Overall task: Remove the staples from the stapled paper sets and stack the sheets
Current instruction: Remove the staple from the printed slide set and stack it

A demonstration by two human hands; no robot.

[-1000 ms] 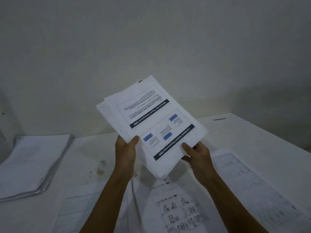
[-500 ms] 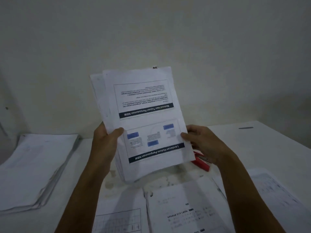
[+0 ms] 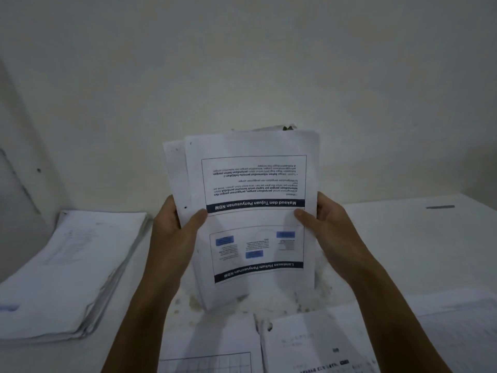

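above the middle of the desk, the paper set stands nearly upright between both hands, its printed face toward the camera and upside down (two slide panels with dark title bars). a second sheet peeks out along its left edge, and a small dark mark sits at the top edge. the lower edge hangs just over the desk. the left hand grasps the left edge, thumb curled onto the front near the middle; the right hand grasps the right edge, thumb on the front at about the same height. around the set there is open air above and on both sides, with the wall close behind. on the desk to the left, well apart, lies a thick stack of sheets. near the front edge lie loose printed pages, under the forearms. to the far right rests a small dark bar, too small to tell what it is.
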